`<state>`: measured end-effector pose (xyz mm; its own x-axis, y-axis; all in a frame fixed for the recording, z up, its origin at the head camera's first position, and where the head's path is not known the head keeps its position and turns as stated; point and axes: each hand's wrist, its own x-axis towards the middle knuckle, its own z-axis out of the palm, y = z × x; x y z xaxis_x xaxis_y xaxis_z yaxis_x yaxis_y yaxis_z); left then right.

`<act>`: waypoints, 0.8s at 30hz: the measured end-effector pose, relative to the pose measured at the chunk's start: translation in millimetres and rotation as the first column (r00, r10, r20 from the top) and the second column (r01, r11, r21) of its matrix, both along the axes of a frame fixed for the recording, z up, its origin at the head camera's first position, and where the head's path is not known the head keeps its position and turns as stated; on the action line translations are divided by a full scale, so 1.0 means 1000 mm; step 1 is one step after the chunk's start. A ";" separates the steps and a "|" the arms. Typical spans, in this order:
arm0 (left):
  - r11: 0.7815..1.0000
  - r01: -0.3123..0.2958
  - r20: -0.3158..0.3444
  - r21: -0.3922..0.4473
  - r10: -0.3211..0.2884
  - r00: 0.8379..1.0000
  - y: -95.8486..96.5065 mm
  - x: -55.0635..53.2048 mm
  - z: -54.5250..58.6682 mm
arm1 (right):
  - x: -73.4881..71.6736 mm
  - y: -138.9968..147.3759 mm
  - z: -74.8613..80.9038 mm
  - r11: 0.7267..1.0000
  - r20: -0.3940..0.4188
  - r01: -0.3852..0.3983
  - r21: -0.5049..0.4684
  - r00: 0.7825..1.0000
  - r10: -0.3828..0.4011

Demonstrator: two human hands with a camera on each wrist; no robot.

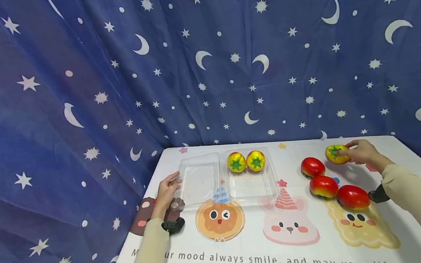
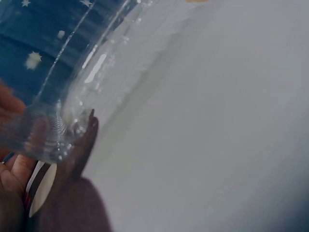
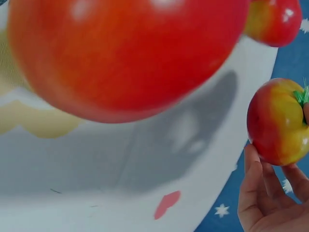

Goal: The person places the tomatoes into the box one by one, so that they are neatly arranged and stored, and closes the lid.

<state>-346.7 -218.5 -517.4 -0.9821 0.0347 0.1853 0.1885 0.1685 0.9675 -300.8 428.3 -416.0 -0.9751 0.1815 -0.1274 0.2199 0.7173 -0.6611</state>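
Observation:
My right hand (image 1: 362, 152) grips a red-and-yellow persimmon (image 1: 336, 154) with a green star-shaped calyx, held above the far right of the table. In the right wrist view, fingers (image 3: 256, 193) lie against the underside of this persimmon (image 3: 277, 123). At the other side, my left hand (image 1: 166, 193) is beside the left edge of a clear plastic clamshell box's lid (image 1: 200, 179), its fingers relaxed at that edge. Through the clear plastic (image 2: 53, 130), part of the left hand shows in the left wrist view. Two persimmons (image 1: 236, 163) sit at the back of the box's base (image 1: 251, 186), calyxes facing me.
Three more persimmons (image 1: 323, 186) lie in a slanting row on the right, below the raised right hand. A white cloth (image 1: 243, 234) printed with cartoon figures and lettering covers the table. Behind it hangs a blue curtain (image 1: 288, 111) with moons and stars.

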 end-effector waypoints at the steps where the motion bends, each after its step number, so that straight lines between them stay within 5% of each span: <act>1: 1.000 -0.007 -0.004 -0.010 0.007 1.000 0.000 0.000 0.001 | 0.000 -0.003 0.003 1.000 -0.008 -0.008 -0.003 1.000 0.008; 12: 1.000 -0.016 -0.015 -0.021 0.016 1.000 -0.004 -0.004 0.006 | -0.006 -0.068 0.041 0.991 -0.122 -0.125 0.056 0.984 0.131; 24: 1.000 0.008 0.012 0.002 -0.008 1.000 0.000 0.000 0.001 | -0.005 -0.147 0.050 0.934 -0.213 -0.324 0.151 0.912 0.351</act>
<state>-346.9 -218.7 -515.9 -0.9839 0.0418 0.1737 0.1782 0.1648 0.9701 -305.5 281.1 -365.9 -0.9801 -0.1638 0.1120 -0.1984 0.7923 -0.5770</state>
